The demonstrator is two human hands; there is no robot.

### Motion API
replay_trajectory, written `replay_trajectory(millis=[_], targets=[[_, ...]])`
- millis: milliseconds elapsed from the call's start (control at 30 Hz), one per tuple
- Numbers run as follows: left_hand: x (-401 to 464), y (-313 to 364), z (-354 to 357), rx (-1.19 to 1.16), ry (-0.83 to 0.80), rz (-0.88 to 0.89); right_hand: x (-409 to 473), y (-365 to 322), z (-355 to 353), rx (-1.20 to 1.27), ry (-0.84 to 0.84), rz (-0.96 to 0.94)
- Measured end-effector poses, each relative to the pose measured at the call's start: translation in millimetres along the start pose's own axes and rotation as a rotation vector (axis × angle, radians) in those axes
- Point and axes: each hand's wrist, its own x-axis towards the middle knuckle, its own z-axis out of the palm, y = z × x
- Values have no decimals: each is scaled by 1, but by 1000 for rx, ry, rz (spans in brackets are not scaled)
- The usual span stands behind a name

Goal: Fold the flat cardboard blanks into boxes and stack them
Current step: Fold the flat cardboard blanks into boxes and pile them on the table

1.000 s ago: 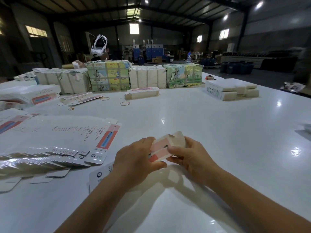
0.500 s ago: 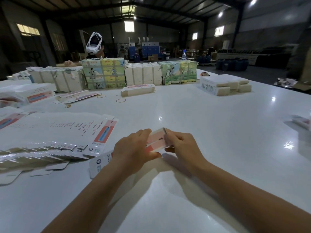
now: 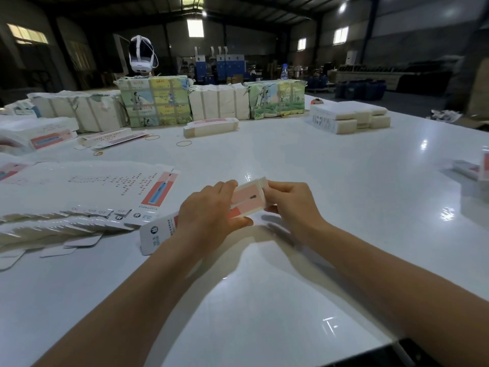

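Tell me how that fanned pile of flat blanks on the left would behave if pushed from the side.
The fanned pile of flat blanks would probably slide apart, since the glossy sheets overlap loosely. Each looks thin, so likely light and floppy. The shiny table probably offers little grip.

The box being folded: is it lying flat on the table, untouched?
No, the left hand and right hand grip the box.

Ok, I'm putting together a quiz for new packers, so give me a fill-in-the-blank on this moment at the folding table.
1. The pink box is held by ____ hands.
2. The fanned flat blanks lie on the person's ____ side.
3. The left hand and right hand work above a ____ table.
4. Loose ____ bands lie on the table beyond the blanks.

Missing words: both; left; white; rubber
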Motion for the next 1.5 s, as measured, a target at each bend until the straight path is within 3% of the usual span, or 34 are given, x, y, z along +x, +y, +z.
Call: replay_trajectory(millis=[100,500,633,767,900,1133,1300,1500], targets=[[1,1,2,24,17,-7,2,1,0,-211,82,-46],[0,5,5,81,32,5,-2,9,0,-726,76,-358],[0,9,4,142,35,-11,0,7,2,-725,79,-318],[2,10,2,174,4,-109,2,3,1,-410,162,-195],[1,16,0,177,-24,-131,2,3,1,-328,191,-119],[0,27,-10,178,-62,-217,-4,2,9,-193,228,-157],[1,31,-16,162,-50,-203,-3,1,4,-149,174,-165],[-1,30,-17,187,-83,-164,-3,6,7,-420,130,-358]])
